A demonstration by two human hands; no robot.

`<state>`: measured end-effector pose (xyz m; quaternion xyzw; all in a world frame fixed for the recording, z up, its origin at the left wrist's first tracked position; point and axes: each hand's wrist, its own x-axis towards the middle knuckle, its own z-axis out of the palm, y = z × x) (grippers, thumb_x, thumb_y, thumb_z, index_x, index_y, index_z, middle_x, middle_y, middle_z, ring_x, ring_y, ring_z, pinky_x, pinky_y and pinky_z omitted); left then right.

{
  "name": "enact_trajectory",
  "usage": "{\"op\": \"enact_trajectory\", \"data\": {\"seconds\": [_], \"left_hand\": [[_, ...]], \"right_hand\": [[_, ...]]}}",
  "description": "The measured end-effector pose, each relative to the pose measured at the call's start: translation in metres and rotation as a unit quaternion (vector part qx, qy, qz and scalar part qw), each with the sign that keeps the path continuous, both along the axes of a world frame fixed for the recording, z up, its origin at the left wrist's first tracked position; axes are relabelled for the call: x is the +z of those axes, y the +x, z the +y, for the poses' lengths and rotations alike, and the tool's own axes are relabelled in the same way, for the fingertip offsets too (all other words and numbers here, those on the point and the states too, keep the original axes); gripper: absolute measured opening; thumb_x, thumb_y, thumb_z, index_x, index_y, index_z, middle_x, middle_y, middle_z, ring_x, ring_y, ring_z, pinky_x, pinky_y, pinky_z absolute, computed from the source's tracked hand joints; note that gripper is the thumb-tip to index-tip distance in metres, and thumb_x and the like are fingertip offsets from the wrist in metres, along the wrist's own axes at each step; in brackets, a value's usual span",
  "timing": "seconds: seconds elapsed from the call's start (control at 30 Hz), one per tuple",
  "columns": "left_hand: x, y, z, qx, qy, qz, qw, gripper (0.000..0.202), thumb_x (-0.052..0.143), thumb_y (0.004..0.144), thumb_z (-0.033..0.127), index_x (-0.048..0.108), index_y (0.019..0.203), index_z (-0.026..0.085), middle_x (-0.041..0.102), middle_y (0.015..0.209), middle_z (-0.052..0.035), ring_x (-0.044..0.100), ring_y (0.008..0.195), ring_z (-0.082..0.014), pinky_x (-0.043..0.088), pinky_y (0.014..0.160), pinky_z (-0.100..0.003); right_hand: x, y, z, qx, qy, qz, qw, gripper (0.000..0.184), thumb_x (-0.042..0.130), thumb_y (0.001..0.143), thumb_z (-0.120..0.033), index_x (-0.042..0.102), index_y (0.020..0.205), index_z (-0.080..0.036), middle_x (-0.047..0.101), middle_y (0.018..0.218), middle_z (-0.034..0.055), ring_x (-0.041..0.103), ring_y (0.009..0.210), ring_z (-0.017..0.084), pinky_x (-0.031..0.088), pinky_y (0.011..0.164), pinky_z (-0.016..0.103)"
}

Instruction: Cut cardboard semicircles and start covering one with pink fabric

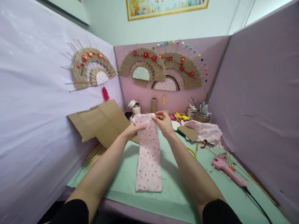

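Note:
A long strip of pink fabric with red dots (149, 155) lies lengthwise on the green mat (177, 193), its far end lifted. My left hand (132, 130) grips the strip's far left edge, fingers closed on it. My right hand (164, 122) pinches the far right corner of the same strip. Both forearms reach forward over the mat on either side of the fabric.
Folded cardboard (100, 121) leans at the left, a bundle of thin sticks (94, 155) below it. More dotted fabric (206, 132), a cardboard piece (189, 133) and a pink glue gun (227, 171) lie on the right. Jars and a twine spool (154, 105) stand at the back. Woven fans hang on the purple partition walls.

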<state>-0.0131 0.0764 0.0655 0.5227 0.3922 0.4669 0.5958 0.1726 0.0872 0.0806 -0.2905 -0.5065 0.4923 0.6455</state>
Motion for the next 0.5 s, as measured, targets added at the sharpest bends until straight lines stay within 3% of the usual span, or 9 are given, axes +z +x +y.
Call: {"op": "enact_trajectory", "data": {"seconds": [0.13, 0.3, 0.4, 0.5], "left_hand": [[0.017, 0.007, -0.008, 0.057, 0.019, 0.01, 0.998, 0.051, 0.09, 0.055, 0.032, 0.072, 0.098, 0.013, 0.074, 0.106, -0.0146, 0.07, 0.098, -0.0299, 0.055, 0.088, -0.041], [0.028, 0.007, -0.014, 0.146, 0.016, -0.031, 0.989, 0.047, 0.089, 0.054, 0.027, 0.072, 0.094, 0.009, 0.075, 0.097, -0.0157, 0.072, 0.087, -0.0285, 0.058, 0.082, -0.04], [0.033, 0.003, -0.018, 0.215, 0.02, -0.074, 0.974, 0.04, 0.086, 0.057, 0.02, 0.071, 0.091, 0.008, 0.076, 0.091, -0.015, 0.073, 0.083, -0.0279, 0.059, 0.081, -0.042], [0.04, -0.006, -0.027, 0.268, 0.043, -0.128, 0.954, 0.032, 0.083, 0.061, 0.015, 0.071, 0.09, 0.008, 0.076, 0.09, -0.014, 0.073, 0.084, -0.0265, 0.058, 0.084, -0.041]], "right_hand": [[-0.013, 0.006, -0.002, 0.067, -0.065, -0.034, 0.995, 0.052, 0.08, 0.06, -0.039, 0.05, 0.099, -0.022, 0.071, 0.089, 0.0007, 0.067, 0.08, 0.017, 0.051, 0.071, 0.029], [-0.047, 0.006, -0.022, 0.194, -0.1, -0.157, 0.963, 0.06, 0.085, 0.054, -0.03, 0.061, 0.108, -0.02, 0.07, 0.113, 0.0066, 0.066, 0.102, 0.024, 0.051, 0.09, 0.039], [-0.066, 0.009, -0.039, 0.232, -0.14, -0.223, 0.936, 0.053, 0.085, 0.053, -0.029, 0.067, 0.102, -0.018, 0.072, 0.108, 0.0059, 0.066, 0.099, 0.026, 0.05, 0.092, 0.04], [-0.073, 0.021, -0.056, 0.274, -0.172, -0.266, 0.908, 0.045, 0.084, 0.053, -0.028, 0.069, 0.093, -0.016, 0.073, 0.096, 0.0039, 0.066, 0.089, 0.023, 0.05, 0.086, 0.037]]}}
